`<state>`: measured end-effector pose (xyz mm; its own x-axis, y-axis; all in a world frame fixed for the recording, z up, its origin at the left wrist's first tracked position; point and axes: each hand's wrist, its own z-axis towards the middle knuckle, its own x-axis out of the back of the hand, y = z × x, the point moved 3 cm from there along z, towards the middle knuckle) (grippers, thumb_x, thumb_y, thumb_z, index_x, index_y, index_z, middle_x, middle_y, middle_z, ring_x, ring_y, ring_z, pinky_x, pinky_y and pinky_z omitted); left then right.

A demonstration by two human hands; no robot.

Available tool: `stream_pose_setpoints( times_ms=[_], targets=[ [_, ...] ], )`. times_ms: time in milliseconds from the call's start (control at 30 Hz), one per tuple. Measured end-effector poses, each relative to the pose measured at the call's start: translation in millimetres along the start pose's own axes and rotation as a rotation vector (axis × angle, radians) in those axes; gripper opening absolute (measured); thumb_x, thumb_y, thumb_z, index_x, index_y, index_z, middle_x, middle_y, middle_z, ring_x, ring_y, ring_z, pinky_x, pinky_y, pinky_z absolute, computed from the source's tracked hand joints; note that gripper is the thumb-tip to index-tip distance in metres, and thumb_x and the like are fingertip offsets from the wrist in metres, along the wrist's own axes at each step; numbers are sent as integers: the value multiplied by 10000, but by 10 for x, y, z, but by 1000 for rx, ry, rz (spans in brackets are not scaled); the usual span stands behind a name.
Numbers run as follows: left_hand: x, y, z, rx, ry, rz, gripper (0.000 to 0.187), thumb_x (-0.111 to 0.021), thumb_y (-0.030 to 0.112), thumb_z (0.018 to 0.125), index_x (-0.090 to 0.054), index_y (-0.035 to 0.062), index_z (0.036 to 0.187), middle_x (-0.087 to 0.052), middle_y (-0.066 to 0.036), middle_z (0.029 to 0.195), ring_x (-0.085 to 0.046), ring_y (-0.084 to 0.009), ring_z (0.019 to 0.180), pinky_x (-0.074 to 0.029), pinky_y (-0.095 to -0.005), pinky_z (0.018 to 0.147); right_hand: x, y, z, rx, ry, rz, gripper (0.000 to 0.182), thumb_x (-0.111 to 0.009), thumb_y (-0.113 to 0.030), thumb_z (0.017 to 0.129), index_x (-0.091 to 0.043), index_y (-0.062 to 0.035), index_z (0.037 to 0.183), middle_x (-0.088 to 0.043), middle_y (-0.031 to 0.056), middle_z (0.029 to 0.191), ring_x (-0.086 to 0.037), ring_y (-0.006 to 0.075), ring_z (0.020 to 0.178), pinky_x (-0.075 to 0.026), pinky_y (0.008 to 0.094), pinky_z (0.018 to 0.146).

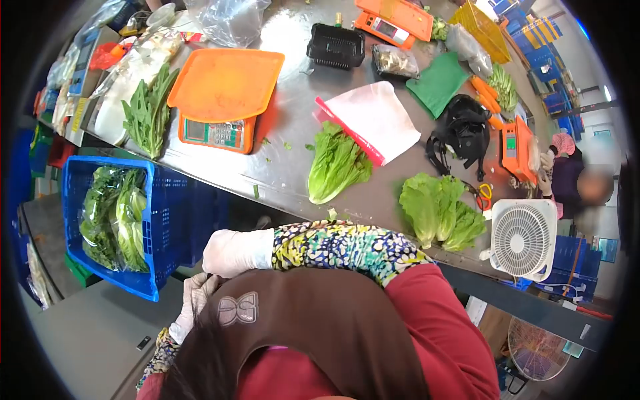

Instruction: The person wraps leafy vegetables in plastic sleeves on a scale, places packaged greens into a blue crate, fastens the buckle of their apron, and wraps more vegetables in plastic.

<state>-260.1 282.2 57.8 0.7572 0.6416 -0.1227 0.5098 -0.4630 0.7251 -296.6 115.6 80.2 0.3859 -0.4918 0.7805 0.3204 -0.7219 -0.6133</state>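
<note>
Both my hands wear white gloves and are close together at the table's near edge, left of my brown apron (pixel 320 320). My right hand (pixel 237 253) has its back to the camera, with its fingers hidden. My left hand (pixel 194 297) is just below it, its fingers bent and what they hold, if anything, out of sight. Left of them, a blue crate (pixel 153 233) holds bagged leafy greens (pixel 130 220). On the table (pixel 267 187), a lettuce (pixel 339 163) lies partly under a white and red plastic bag (pixel 380 120). More lettuce (pixel 440 210) lies to the right.
An orange scale (pixel 227 87) stands beside loose greens (pixel 150 110). Farther off are a black tray (pixel 336 45), a green cloth (pixel 437 83), carrots (pixel 487 97) and a black bag (pixel 463 133). At right are yellow-handled scissors (pixel 485 195), a white fan (pixel 523 239) and another person (pixel 570 173).
</note>
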Motion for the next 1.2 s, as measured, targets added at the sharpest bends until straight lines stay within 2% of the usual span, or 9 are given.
stream_pose_setpoints(
  times_ms=[233, 433, 500, 633, 700, 733, 833, 933, 1200],
  targets=[
    [35, -238, 109, -38, -44, 47, 170, -698, 112, 844, -683, -14, 956, -688, -41, 855, -603, -93, 743, -486, -235, 698, -33, 85, -262, -65, -40, 14, 268, -525, -294, 803, -677, -76, 770, -662, 133, 739, -663, 310, 741, -510, 412, 642],
    [-79, -341, 248, -2, -75, -40, 190, -738, 141, 808, -684, -6, 916, -668, -15, 812, -577, -78, 722, -474, -231, 669, -76, 183, -473, -116, 78, 47, 267, -520, -297, 823, -677, -96, 747, -666, 129, 738, -665, 315, 757, -515, 430, 669],
    [-158, -177, 320, -20, -51, 190, 223, -764, 132, 766, -670, 5, 923, -629, 9, 779, -533, -70, 707, -442, -216, 659, -54, 213, -516, -153, 110, -68, 218, -548, -262, 805, -676, -115, 706, -656, 111, 689, -670, 291, 717, -523, 406, 618],
    [-280, 22, 207, -44, -269, -185, 631, -616, -162, 725, -478, -8, 1321, -573, -44, 1214, -553, -97, 1021, -464, -234, 843, -232, 387, -606, -191, 377, 6, 101, -610, -229, 802, -657, -140, 804, -651, 48, 757, -649, 243, 714, -510, 369, 599],
    [-236, -14, 240, 32, -301, -71, 690, -616, -184, 721, -452, 18, 1360, -570, -22, 1150, -537, -74, 967, -457, -219, 813, -284, 425, -645, -206, 536, 52, 93, -661, -189, 791, -671, -126, 858, -654, 46, 760, -648, 238, 702, -511, 358, 600],
    [-261, 1, 229, 99, -327, -168, 699, -646, -163, 721, -453, 31, 1364, -546, 23, 977, -504, -54, 830, -447, -203, 752, -317, 435, -629, -202, 520, 57, 93, -661, -189, 791, -671, -126, 858, -654, 46, 760, -648, 238, 702, -511, 358, 600],
    [-122, -130, 258, 131, -346, -164, 693, -663, -164, 695, -468, 4, 1339, -564, 39, 836, -518, -50, 744, -450, -194, 705, -338, 443, -654, -243, 564, 42, 128, -689, -172, 777, -668, -105, 884, -658, 58, 764, -646, 246, 681, -511, 350, 592],
    [-125, -104, 223, 107, -144, -269, 657, -631, -195, 658, -497, -39, 1282, -570, 29, 766, -530, -53, 719, -453, -189, 686, -300, 447, -565, -194, 586, 20, 131, -689, -162, 777, -662, -112, 895, -634, 58, 716, -633, 247, 650, -502, 344, 583],
    [62, -256, 122, -45, -74, -417, 627, -638, -192, 665, -526, -24, 1259, -547, 47, 774, -525, -37, 715, -449, -177, 679, -161, 357, -279, -132, 454, -18, 184, -679, -133, 779, -663, -87, 957, -628, 66, 739, -629, 238, 679, -497, 350, 599]
  ],
)
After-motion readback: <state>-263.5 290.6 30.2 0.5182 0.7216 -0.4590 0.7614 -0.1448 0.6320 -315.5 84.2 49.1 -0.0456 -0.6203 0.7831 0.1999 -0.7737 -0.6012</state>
